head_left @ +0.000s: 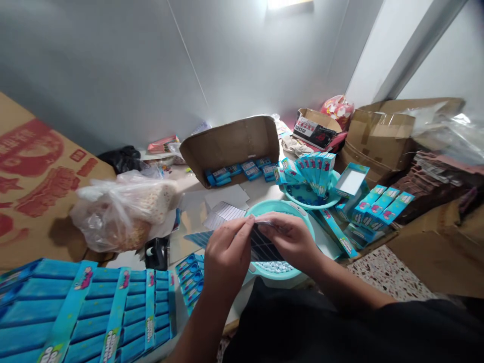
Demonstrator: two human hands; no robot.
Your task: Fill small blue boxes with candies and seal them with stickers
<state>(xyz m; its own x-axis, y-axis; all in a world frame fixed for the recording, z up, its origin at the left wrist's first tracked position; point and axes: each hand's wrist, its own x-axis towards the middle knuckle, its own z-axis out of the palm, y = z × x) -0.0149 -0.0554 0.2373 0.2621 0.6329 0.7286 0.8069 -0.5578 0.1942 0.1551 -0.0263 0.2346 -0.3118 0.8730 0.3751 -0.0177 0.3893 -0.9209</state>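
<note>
Far to the left of the hands leans one big cardboard carton (36, 166), printed in red. Nearer, low on that side, lie many glossy blue boxes (96, 287) in stacked rows, crossed by at least three upright turquoise strips with pink figures. Beyond them slumps crinkled clear plastic bagging (128, 201) with pale and brown contents; I cannot count the bags. Just left of the left hand lies a short row of small blue boxes (191, 277). Past the hands stands one shallow cardboard tray (230, 138) with several blue packets.

The left hand (230, 244) and right hand (289, 237) both pinch a thin dark lined sheet (262, 247), upright between them; whether it is single or layered I cannot tell. It hides part of a round turquoise basin (282, 205) of pale blue bits directly below. Right of the hands, a second basin (327, 202) carries fanned boxes (313, 169), then come one open white-bottomed box (351, 180), three boxes side by side (383, 205) and brown cartons (378, 138).
</note>
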